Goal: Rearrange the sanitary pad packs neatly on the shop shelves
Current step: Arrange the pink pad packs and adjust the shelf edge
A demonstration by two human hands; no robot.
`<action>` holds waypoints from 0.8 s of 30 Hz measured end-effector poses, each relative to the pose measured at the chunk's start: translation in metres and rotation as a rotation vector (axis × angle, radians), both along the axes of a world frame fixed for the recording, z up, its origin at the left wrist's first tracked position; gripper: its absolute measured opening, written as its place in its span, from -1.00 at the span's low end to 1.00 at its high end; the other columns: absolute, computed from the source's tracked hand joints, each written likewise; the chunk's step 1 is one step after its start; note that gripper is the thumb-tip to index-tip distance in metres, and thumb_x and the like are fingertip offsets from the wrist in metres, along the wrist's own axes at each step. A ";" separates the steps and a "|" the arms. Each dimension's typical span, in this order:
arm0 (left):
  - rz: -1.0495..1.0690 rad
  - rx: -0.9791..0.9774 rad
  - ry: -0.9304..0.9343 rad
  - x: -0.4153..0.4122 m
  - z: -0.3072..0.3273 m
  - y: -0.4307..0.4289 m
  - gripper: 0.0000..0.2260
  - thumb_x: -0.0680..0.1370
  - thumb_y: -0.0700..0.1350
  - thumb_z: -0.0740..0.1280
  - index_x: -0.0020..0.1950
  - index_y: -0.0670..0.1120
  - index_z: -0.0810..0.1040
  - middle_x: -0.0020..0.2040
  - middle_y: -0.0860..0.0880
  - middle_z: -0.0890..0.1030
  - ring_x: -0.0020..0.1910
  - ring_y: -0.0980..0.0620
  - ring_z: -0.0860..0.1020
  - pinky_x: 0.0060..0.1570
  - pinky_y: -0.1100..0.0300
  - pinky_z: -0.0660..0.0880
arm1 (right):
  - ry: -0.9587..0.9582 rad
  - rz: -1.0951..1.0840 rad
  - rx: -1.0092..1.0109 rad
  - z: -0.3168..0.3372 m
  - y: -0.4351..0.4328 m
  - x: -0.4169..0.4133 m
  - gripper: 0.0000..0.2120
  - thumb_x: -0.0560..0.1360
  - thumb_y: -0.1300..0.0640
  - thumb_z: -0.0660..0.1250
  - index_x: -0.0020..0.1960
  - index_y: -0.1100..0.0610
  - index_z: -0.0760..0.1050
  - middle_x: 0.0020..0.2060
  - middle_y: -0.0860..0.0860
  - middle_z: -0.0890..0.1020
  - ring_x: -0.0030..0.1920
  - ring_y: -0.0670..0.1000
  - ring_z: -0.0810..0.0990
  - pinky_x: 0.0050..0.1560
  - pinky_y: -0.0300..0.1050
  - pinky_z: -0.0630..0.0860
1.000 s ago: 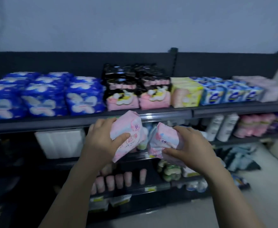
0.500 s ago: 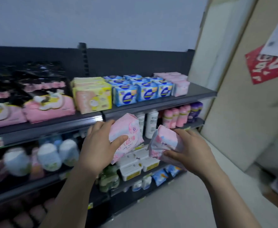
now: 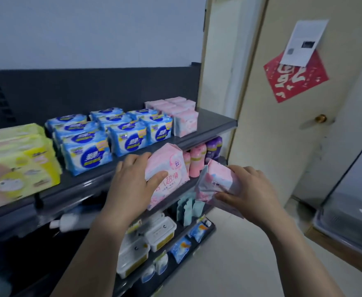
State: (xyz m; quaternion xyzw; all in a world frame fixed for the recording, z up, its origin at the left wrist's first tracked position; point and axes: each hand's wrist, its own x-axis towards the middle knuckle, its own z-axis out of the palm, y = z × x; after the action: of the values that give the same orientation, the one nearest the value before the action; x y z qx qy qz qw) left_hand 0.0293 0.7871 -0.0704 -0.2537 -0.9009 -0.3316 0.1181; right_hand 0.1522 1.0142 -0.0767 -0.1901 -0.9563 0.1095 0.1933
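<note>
A person stands at the dark shop shelving beside a cream door point(image 3: 293, 157), a sanitary pad pack clamped in each of the hands. The left hand point(image 3: 133, 185) grips a pink pack point(image 3: 171, 166) roughly upright, thumb pressed across its printed front and fingers curled behind it, in front of the top shelf's point(image 3: 214, 123) front edge. The right hand point(image 3: 251, 189) holds a second pink-and-white pack point(image 3: 215, 181), tilted, with the fingers wrapped over its top and the thumb under its lower edge. The hands are apart, and the two packs sit close together without clearly touching. On the top shelf, rows of blue packs point(image 3: 128, 136) stand beside a block of pale pink packs point(image 3: 182, 116) near the shelf's right end, with yellow packs point(image 3: 19, 168) at the far left. Pink bottles point(image 3: 197, 159) and a purple bottle point(image 3: 213, 146) line the shelf below, behind the held packs. Lower down are teal sachets point(image 3: 188, 209) and white lidded tubs point(image 3: 160, 232). On the door hang a red paper-cut point(image 3: 296, 80) and, overlapping its top, a white printed notice point(image 3: 304, 41), with a brass knob point(image 3: 320, 118) below them.
</note>
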 end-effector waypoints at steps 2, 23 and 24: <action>-0.018 -0.004 0.014 -0.026 0.011 0.022 -0.46 0.53 0.20 0.28 0.45 0.01 0.34 0.32 -0.05 0.39 0.31 -0.10 0.31 0.25 0.04 0.29 | 0.003 -0.024 0.002 0.007 0.019 -0.021 -0.38 0.34 -0.26 0.42 0.33 -0.11 0.38 0.11 -0.02 0.52 0.11 0.08 0.43 0.04 -0.05 0.36; -0.140 0.041 0.093 -0.219 0.052 0.216 -0.48 0.57 0.15 0.24 0.49 -0.01 0.28 0.42 -0.07 0.33 0.39 -0.10 0.26 0.29 0.00 0.26 | 0.084 -0.160 -0.046 0.016 0.182 -0.192 -0.44 0.37 -0.22 0.41 0.30 -0.10 0.37 0.10 -0.01 0.51 0.08 0.06 0.41 0.05 -0.01 0.40; -0.135 0.044 0.094 -0.223 0.052 0.224 -0.48 0.58 0.15 0.24 0.49 -0.01 0.29 0.41 -0.07 0.33 0.38 -0.09 0.26 0.29 0.00 0.26 | 0.080 -0.150 -0.045 0.015 0.191 -0.199 -0.44 0.38 -0.22 0.41 0.31 -0.11 0.37 0.10 -0.01 0.51 0.07 0.06 0.41 0.05 -0.01 0.41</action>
State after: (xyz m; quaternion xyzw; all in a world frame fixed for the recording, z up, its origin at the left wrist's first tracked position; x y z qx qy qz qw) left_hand -0.1934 1.0114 -0.0184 -0.3263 -0.8678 -0.3463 0.1431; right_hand -0.0464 1.2054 -0.0617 -0.2611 -0.9282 0.1237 0.2345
